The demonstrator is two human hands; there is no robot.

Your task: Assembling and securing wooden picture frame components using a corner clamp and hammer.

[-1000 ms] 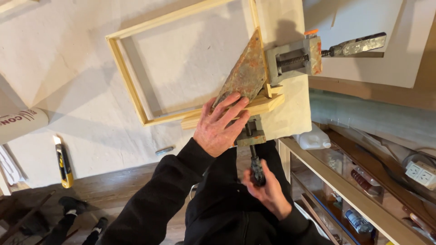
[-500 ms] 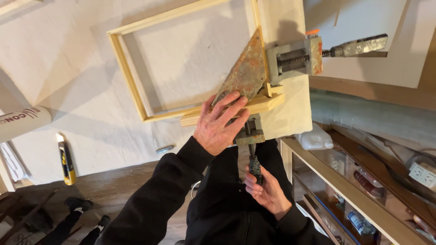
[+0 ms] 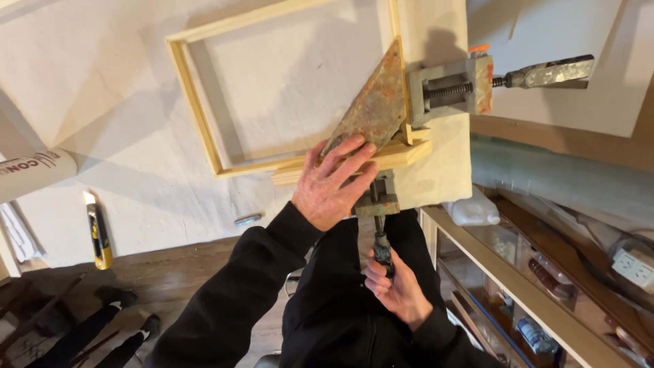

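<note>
Right hand (image 3: 395, 289) slid down clamp handle (image 3: 382, 249); left hand (image 3: 334, 184) still flat on frame (image 3: 197, 116)

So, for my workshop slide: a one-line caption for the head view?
Left hand presses the wooden frame corner in a rusty corner clamp; right hand grips its screw handle.

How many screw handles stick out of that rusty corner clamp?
2. One screw handle points right from the corner clamp, untouched. The other handle points toward the person, gripped by the right hand. The left hand presses the wooden frame.

A yellow utility knife (image 3: 99, 234) lies far left of the grip; a white plastic jug (image 3: 477, 210) sits just right.
</note>
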